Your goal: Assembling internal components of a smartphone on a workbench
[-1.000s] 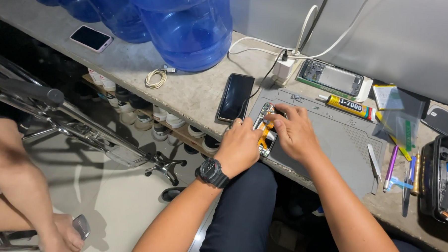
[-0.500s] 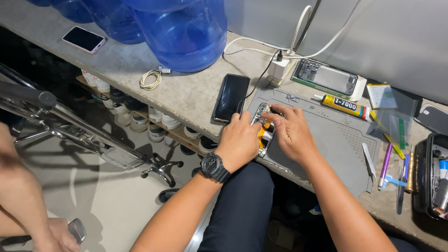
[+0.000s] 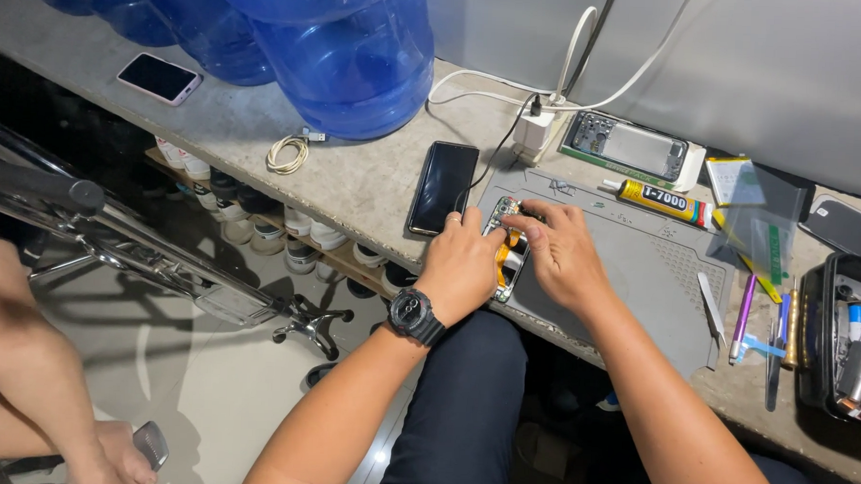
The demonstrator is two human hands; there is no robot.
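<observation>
**Both hands on an opened phone**

The opened phone (image 3: pixel 507 249) lay on the grey mat (image 3: pixel 639 268) at the front of the surface, beside a dark phone (image 3: pixel 444 187). The left hand (image 3: pixel 463 267) pressed on its near side, fingers together; the right hand (image 3: pixel 562 251) pinched at its upper end, though what it gripped was hidden. The step looked like fine work inside the casing, calling for steady fingertips. Since a second ago both hands had barely shifted

both hands, left hand (image 3: pixel 463 267) and right hand (image 3: pixel 559 256), rest on an opened phone (image 3: pixel 507 249) lying on a grey mat (image 3: pixel 639 268). just beside it on the table (image 3: pixel 356 182) lies a black phone (image 3: pixel 443 187).
</observation>
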